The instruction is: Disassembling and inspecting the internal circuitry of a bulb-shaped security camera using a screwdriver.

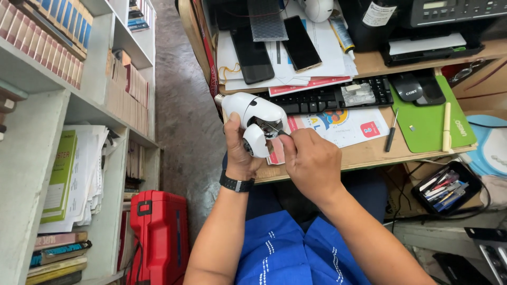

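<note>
I am observing from the head view. The left hand is holding a white rounded device upright in front of the near edge of the surface; its grip is closing around the lower back of the housing, thumb side toward the body, and a dark wristband is sitting on that wrist. The device is showing an open recess in its front with dark inner parts and a round white part below it.

The right hand is pinching a thin metal tool between thumb and forefinger; the grip is closing tightly on the tool's near end, and the tip is reaching into the recess of the device. I cannot tell what kind of tip it has.

On the surface behind the hands, a black keyboard is lying under loose papers and two dark phones. A small screwdriver is resting just beside a green mat, which is carrying a black mouse. A red case is standing on the floor by the bookshelf on the left.
</note>
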